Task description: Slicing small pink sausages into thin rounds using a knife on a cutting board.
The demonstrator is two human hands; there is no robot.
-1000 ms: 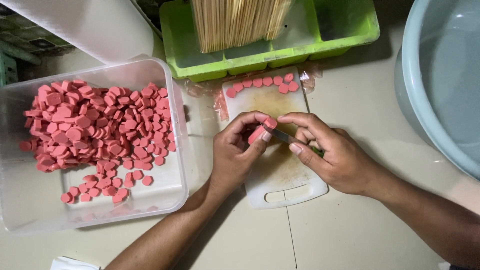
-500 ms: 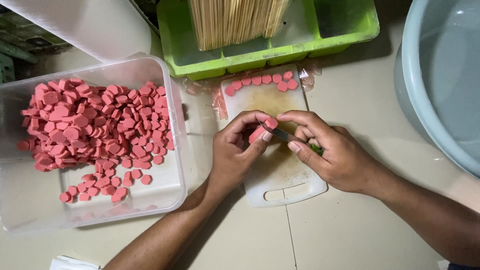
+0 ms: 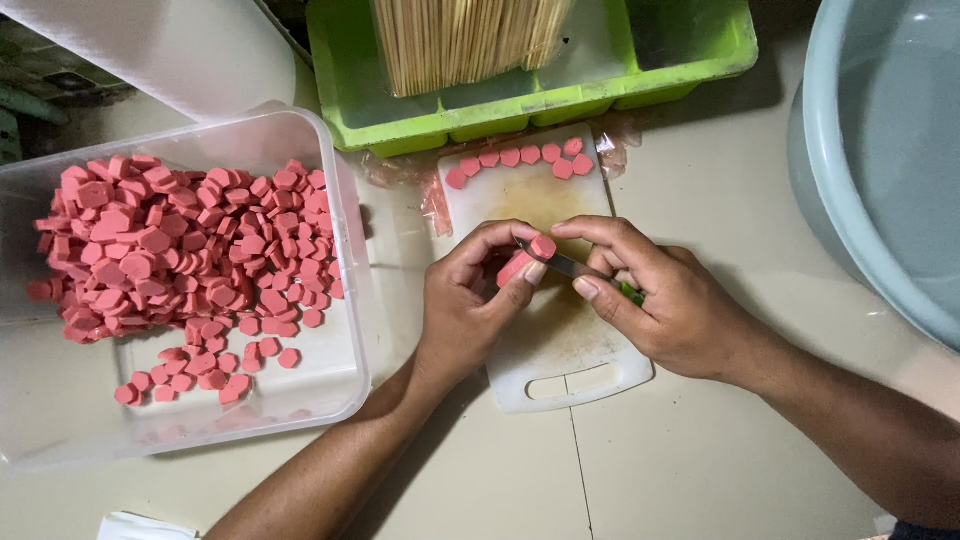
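Note:
My left hand (image 3: 470, 305) pinches a short pink sausage piece (image 3: 517, 266) over a white cutting board (image 3: 560, 345). My right hand (image 3: 665, 300) grips a small knife (image 3: 560, 263) with a green handle, its blade pressed into the sausage end, where a cut slice (image 3: 543, 246) sits on the blade. A row of several pink slices (image 3: 520, 160) lies along the board's far edge.
A clear plastic tub (image 3: 345, 330) on the left holds a heap of pink slices (image 3: 180, 250). A green tray (image 3: 560, 95) with a bundle of wooden skewers (image 3: 465, 40) stands behind the board. A large pale blue basin (image 3: 850, 220) is on the right.
Both hands stay over the board; the knife has worked slightly further into the sausage end. Nothing else moved.

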